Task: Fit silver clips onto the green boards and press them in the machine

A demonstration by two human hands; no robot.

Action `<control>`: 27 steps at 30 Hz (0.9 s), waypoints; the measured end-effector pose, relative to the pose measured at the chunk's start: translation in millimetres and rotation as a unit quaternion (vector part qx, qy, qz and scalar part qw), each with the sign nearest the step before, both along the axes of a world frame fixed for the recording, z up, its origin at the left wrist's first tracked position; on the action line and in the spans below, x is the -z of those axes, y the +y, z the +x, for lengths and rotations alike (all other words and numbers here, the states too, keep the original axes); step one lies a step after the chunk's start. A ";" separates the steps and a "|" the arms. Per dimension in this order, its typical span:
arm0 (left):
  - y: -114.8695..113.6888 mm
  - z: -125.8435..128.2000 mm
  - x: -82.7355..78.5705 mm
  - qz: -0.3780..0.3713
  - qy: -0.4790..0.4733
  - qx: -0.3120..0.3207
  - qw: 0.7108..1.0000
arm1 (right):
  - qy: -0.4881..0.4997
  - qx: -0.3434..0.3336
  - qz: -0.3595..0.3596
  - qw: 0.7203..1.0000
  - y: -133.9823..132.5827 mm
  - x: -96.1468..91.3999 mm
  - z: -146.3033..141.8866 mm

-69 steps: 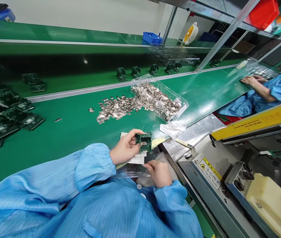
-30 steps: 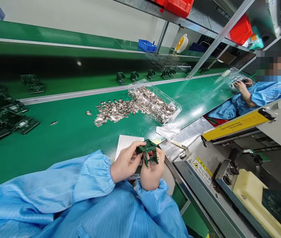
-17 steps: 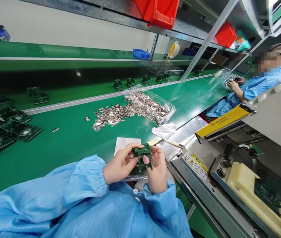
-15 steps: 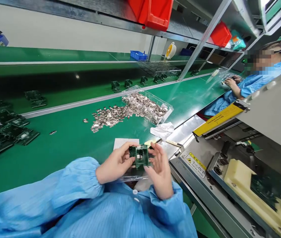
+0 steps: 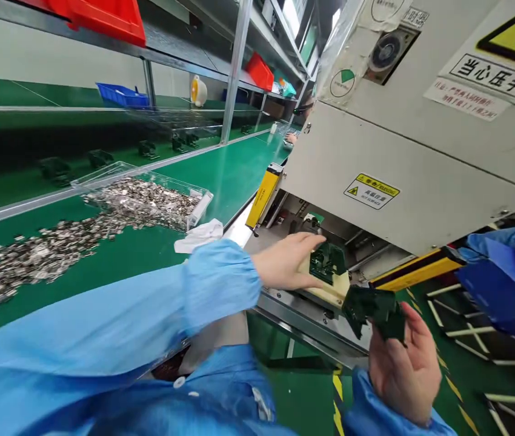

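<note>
Presently, the left hand (image 5: 287, 261) is at the pale block (image 5: 340, 287) below the opening of the machine (image 5: 375, 154), with thumb and fingertips set along opposite sides of a dark green part (image 5: 320, 267). This part lies immediately right of the left palm, within the span of the grip and over the upper face of the block. The left grip is partly open around it; whether it bears the part's weight or only steadies it cannot be determined.

The right hand (image 5: 407, 372) has its grip closed, thumb and fingers pinching one end of a second green part (image 5: 373, 307), which is held in the air. The long axis of that piece runs roughly crosswise, from the block's near right corner out to the right fingertips, free end toward the block. It overlaps the corner in view; contact between them cannot be confirmed. Of the two hands, the left is nearer the block; the right stands off beyond the block's right edge.

On the green surface (image 5: 151, 249), a clear tray (image 5: 202, 209) of small metal pieces (image 5: 57, 248) lies toward the far edge, with more of them spilled leftward. A white cloth (image 5: 200, 236) rests by the surface's right edge, beside the machine
</note>
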State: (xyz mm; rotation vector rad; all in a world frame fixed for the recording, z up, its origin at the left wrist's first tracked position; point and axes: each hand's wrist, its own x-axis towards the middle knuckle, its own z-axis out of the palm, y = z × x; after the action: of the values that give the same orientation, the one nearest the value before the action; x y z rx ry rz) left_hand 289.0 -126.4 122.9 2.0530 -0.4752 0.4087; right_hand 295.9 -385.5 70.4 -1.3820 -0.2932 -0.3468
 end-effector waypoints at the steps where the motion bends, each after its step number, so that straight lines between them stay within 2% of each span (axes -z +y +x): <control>1: -12.5 20.0 1.5 0.005 0.014 -0.006 1.000 | 0.001 0.021 0.002 1.000 -7.1 -1.5 8.2; 4: -32.8 53.5 3.0 -0.007 0.075 -0.028 0.997 | -0.008 0.018 -0.029 0.999 -12.1 -5.6 34.7; 6: -28.4 49.0 0.5 -0.065 0.074 -0.040 0.994 | -0.025 -0.009 -0.050 0.998 -5.9 -9.1 53.7; 9: 3.0 7.1 -5.0 -0.165 0.064 -0.063 0.982 | -0.045 -0.075 -0.122 0.989 10.8 -17.6 81.8; 10: 17.8 -12.3 -5.7 -0.179 0.076 -0.074 0.978 | -0.045 -0.111 -0.162 0.979 17.0 -21.5 89.9; 12: 48.4 -51.9 -2.7 -0.151 0.130 -0.106 0.974 | -0.037 -0.194 -0.243 0.950 28.4 -29.7 102.9; 14: 74.2 -85.4 8.3 -0.126 0.182 -0.151 0.963 | -0.034 -0.255 -0.297 0.920 36.7 -36.3 110.5; 16: 90.3 -107.8 26.4 -0.133 0.227 -0.177 0.948 | -0.050 -0.266 -0.328 0.905 40.5 -39.0 113.1; 19: 98.0 -118.5 56.7 -0.175 0.258 -0.170 0.935 | -0.106 -0.208 -0.388 0.892 32.2 -33.0 109.0; 21: 98.2 -114.0 72.6 -0.181 0.277 -0.138 0.934 | -0.129 -0.116 -0.429 0.887 12.3 -22.0 100.6; 22: 98.5 -109.7 78.6 -0.176 0.293 -0.113 0.933 | -0.116 -0.043 -0.446 0.887 -2.4 -14.5 94.2; 24: 100.4 -99.9 87.1 -0.161 0.325 -0.054 0.930 | -0.021 0.134 -0.467 0.874 -37.6 3.3 76.8; 25: 101.8 -95.4 89.6 -0.156 0.334 -0.030 0.929 | 0.048 0.212 -0.472 0.854 -55.1 13.0 66.6; 26: 103.4 -91.9 90.7 -0.152 0.334 -0.012 0.930 | 0.122 0.238 -0.483 0.833 -69.9 22.8 56.5; 27: 104.9 -89.4 90.3 -0.147 0.329 -0.002 0.933 | 0.185 0.233 -0.492 0.818 -80.1 32.4 47.7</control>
State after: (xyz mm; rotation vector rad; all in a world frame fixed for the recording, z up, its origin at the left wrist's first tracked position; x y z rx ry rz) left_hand 199.6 -21.5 32.6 1.7611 0.0031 -0.2075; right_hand 343.6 -465.6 38.0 -2.5223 0.2628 -0.3231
